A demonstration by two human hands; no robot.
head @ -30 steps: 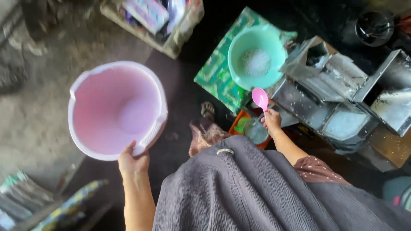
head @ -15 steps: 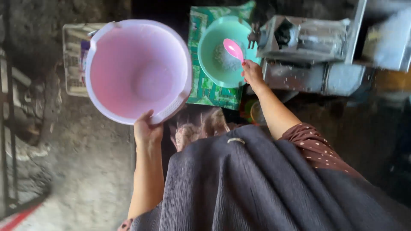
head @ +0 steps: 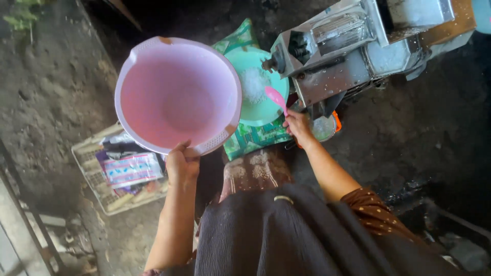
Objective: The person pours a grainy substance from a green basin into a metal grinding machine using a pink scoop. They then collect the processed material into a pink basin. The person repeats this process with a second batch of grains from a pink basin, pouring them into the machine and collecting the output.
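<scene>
basin left of bowl, machine right

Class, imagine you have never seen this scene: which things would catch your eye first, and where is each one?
The big pink basin stands out most, held up by its rim in the left hand, left of centre. Beside it, the right hand holds a pink spoon over a green bowl with something white in it. A grey metal machine fills the upper right.
</scene>
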